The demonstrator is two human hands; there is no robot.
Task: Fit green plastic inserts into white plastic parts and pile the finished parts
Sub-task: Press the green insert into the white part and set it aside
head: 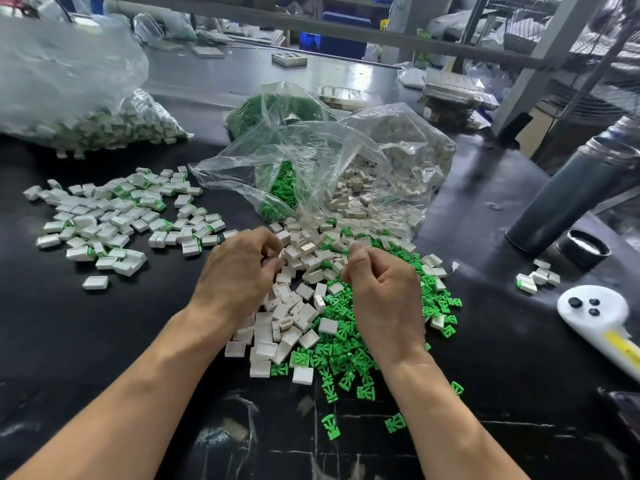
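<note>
black table (104,341) bears loose white parts (287,317), green inserts (349,344), finished parts (114,216), bags (346,161).

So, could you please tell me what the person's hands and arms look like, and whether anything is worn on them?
Both arms are bare as far up as the frame shows: no sleeves, gloves, watch or bracelets. The left hand and right hand show no rings on the parts in view, though most fingers are hidden from the camera. No cables or markings appear on either forearm.

Bare forearms and hands (239,268), no sleeves, nothing worn.
</note>
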